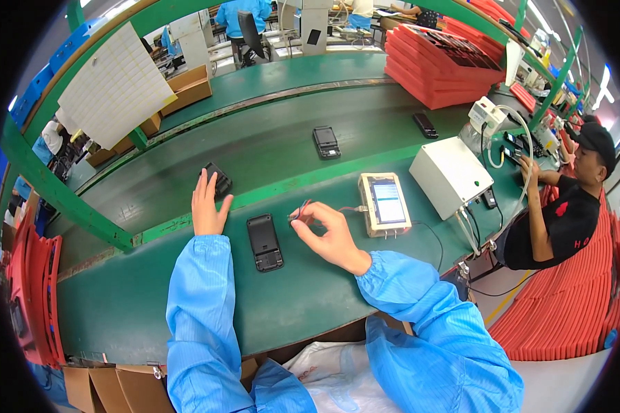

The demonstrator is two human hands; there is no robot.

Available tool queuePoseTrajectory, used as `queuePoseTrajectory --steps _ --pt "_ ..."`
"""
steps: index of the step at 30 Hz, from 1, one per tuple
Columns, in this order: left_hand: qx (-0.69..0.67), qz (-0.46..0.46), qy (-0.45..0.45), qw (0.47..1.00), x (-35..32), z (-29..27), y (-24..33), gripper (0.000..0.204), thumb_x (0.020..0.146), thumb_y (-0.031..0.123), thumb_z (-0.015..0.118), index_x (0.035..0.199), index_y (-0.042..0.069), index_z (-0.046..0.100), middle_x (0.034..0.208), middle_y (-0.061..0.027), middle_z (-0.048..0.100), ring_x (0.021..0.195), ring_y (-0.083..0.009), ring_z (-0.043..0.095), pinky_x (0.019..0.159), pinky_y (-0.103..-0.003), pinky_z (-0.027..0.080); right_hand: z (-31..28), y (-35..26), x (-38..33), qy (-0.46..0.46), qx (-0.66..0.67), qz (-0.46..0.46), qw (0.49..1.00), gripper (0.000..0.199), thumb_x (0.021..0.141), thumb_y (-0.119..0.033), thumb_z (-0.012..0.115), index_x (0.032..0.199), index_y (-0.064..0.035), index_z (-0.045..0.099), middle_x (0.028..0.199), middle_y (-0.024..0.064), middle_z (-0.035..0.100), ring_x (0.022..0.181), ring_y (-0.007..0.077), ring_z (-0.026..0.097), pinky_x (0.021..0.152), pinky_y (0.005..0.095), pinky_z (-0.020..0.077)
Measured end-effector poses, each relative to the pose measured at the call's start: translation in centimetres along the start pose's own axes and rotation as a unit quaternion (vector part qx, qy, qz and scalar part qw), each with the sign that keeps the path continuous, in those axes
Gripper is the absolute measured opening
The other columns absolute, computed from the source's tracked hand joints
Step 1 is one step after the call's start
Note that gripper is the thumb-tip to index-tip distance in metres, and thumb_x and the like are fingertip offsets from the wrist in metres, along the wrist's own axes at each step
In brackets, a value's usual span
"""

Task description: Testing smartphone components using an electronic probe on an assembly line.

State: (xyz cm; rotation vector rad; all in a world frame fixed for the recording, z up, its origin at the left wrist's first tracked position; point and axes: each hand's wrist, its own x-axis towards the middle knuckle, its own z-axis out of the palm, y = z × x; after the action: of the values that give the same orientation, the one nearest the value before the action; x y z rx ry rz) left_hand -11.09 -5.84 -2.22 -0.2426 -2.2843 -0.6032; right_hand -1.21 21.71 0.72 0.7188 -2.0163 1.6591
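My left hand (210,210) is stretched toward the conveyor belt, its fingers extended and thumb apart. Its fingertips overlap a black handheld device (222,183); whether they touch it is hard to tell. My right hand (327,235) is closed in a pinch on a thin wire lead (300,208) with red and dark strands, whose tip is too small to make out. A reddish wire runs from beside that hand to a cream tester box (386,206) with a lit screen. Between my hands, a black handheld device (264,242) lies on the green worktop.
Farther along the belt (269,148) lie two more black devices (326,142) (426,126). A white metal box (451,177) with cables stands right of the tester. Red foam trays (441,65) are stacked behind. At right, a co-worker (558,199) handles devices. A green post (62,182) slants at left.
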Motion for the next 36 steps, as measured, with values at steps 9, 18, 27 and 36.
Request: queuePoseTrajectory --steps 9,18,27,36 --pt "-0.175 0.096 -0.25 0.948 -4.5 -3.9 4.3 0.067 0.084 0.037 0.077 0.141 0.008 0.057 0.145 -0.0157 0.056 0.138 -0.0372 0.049 0.117 -0.049 0.036 0.3 0.7 -0.4 -0.072 -0.013 0.039 0.997 0.013 0.09 -0.008 0.075 0.099 -0.0034 0.067 0.095 0.0066 0.071 0.085 0.0181 0.069 0.072 0.0302 0.0523" --pt "-0.084 0.121 -0.387 0.91 -6.8 -6.0 7.2 0.107 0.074 0.059 0.082 0.158 0.011 0.037 0.167 -0.018 0.026 0.156 -0.0406 0.019 0.124 -0.06 0.018 0.7 0.2 -0.3 -0.066 0.025 0.061 0.996 0.017 0.092 -0.009 0.075 0.103 -0.0001 0.066 0.098 0.0099 0.074 0.088 0.018 0.073 0.075 0.0307 0.0562" --pt "-0.088 0.162 -0.363 0.913 -8.4 -5.9 9.1 0.12 0.073 0.074 0.074 0.158 0.001 0.031 0.165 -0.0242 0.025 0.156 -0.0379 0.017 0.124 -0.064 0.009 0.7 -0.7 -0.9 -0.087 0.01 0.045 0.995 0.014 0.092 -0.006 0.075 0.099 0.0027 0.065 0.097 0.0076 0.072 0.087 0.0148 0.071 0.078 0.0283 0.0566" --pt "-0.071 0.131 -0.376 0.914 -8.5 -5.9 9.0 0.117 0.075 0.073 0.074 0.16 0.004 0.029 0.166 -0.0226 0.022 0.153 -0.0368 0.027 0.123 -0.064 0.013 1.0 -1.3 -1.2 -0.143 0.024 0.072 0.987 0.017 0.09 -0.005 0.077 0.103 0.0033 0.069 0.098 0.0108 0.074 0.085 0.0183 0.073 0.076 0.0294 0.0578"
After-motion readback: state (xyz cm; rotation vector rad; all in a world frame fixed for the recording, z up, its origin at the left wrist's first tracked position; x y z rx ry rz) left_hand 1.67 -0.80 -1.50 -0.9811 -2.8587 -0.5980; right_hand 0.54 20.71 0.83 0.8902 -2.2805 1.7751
